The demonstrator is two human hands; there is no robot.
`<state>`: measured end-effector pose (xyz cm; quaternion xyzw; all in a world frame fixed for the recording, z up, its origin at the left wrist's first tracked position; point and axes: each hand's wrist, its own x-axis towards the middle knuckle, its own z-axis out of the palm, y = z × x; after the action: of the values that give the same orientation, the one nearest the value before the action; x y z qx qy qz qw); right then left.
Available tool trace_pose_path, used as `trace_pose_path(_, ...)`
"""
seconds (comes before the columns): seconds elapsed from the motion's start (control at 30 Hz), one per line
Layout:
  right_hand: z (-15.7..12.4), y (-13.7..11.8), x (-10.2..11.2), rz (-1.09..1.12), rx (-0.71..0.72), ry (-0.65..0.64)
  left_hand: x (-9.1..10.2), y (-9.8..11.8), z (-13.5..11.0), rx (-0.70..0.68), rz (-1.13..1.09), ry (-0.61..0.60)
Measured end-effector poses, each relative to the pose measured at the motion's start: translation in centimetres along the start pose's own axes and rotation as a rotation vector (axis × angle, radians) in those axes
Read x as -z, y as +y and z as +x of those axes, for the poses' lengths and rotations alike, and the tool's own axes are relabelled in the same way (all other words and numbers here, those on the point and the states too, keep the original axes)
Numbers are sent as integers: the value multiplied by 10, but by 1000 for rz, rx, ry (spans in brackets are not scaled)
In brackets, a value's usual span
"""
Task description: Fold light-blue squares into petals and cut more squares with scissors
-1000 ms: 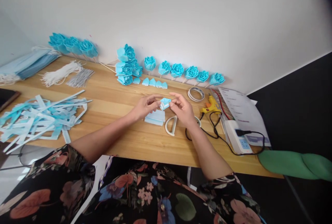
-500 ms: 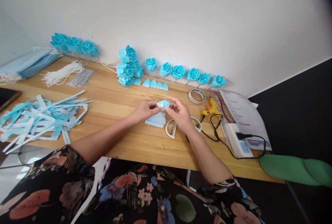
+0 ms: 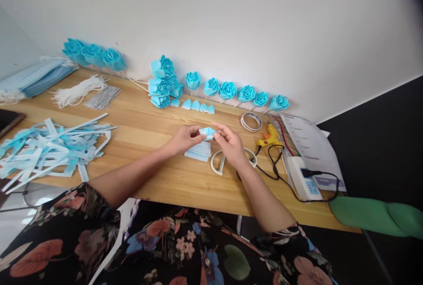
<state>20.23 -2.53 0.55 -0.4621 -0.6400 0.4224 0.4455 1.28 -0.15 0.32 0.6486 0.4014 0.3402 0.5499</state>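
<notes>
A small folded light-blue piece point(image 3: 208, 132) is pinched between my left hand point(image 3: 185, 138) and my right hand point(image 3: 229, 143), a little above the wooden table point(image 3: 148, 126). Both hands have their fingertips closed on it. Directly under it lies a small stack of blue squares point(image 3: 199, 151). A white D-shaped tape holder point(image 3: 218, 162) lies just by my right wrist. A row of little folded blue petals point(image 3: 197, 106) sits farther back.
Finished blue flowers point(image 3: 231, 90) line the wall. A tape roll point(image 3: 250, 121), a yellow glue gun point(image 3: 271, 135), a white power strip point(image 3: 304, 181) with cables and papers lie on the right. Blue strip scraps point(image 3: 49, 146), white elastic loops point(image 3: 77, 92) and stacked masks point(image 3: 33, 79) lie on the left.
The blue piece has been folded smaller and flatter between my fingertips. My hands have drawn closer together and stayed above the stack.
</notes>
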Motion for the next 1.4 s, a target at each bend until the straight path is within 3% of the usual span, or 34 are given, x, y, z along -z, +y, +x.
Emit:
trace_pose_path(0.27, 0, 3, -3, 7, -10, -63, -2, -5, 1, -11, -12, -35)
trace_pose_path(0.6, 0, 1, -2, 35, 0, -37, 1, 5, -2, 11, -22, -19)
trace_pose_path(1.4, -2, 2, -3, -63, 10, -57, -1, 4, -3, -62, 43, -22)
